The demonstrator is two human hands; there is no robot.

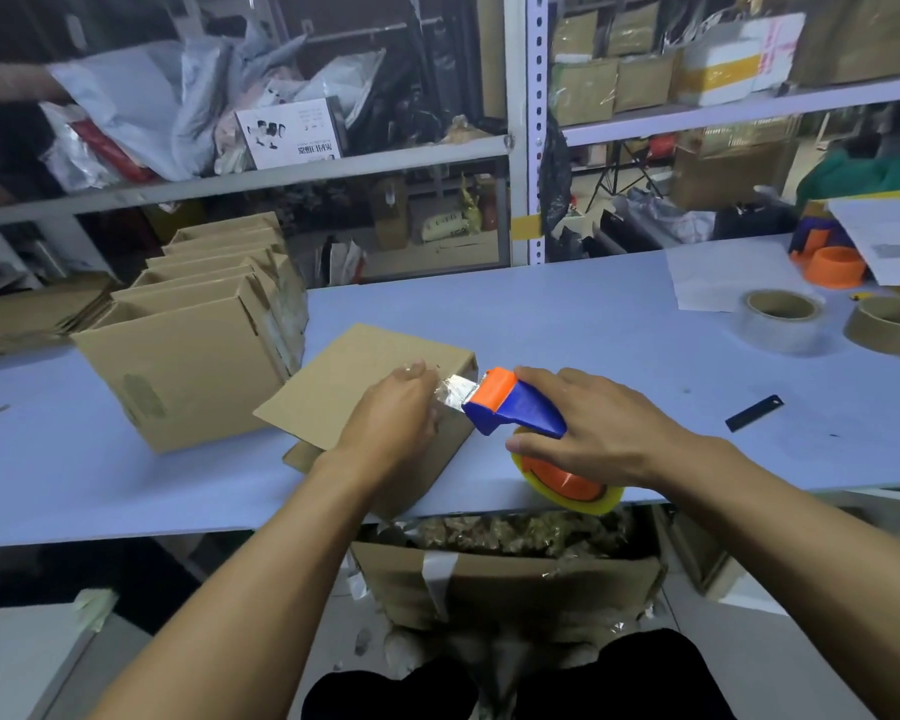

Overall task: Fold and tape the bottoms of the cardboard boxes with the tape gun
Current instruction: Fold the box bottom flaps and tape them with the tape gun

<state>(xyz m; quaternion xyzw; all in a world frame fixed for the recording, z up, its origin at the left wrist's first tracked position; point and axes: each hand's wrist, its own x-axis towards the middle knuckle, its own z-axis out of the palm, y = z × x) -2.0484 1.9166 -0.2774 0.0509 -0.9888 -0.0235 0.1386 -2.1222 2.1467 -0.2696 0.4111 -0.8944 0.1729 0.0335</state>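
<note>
A brown cardboard box (349, 392) lies near the table's front edge with a flap folded across its top face. My left hand (393, 418) rests on that face and pinches the free end of the clear tape (455, 392). The tape runs to the blue and orange tape gun (515, 407), whose roll hangs past the table edge. My right hand (604, 428) grips the gun from above, just right of the box.
A row of assembled boxes (198, 330) stands at the left on the pale blue table (593, 324). Two tape rolls (780, 319) lie at the right, with an orange spool (835, 265) and papers behind. A black blade (754, 413) lies right of my hand. A scrap-filled carton (510, 579) sits below the table.
</note>
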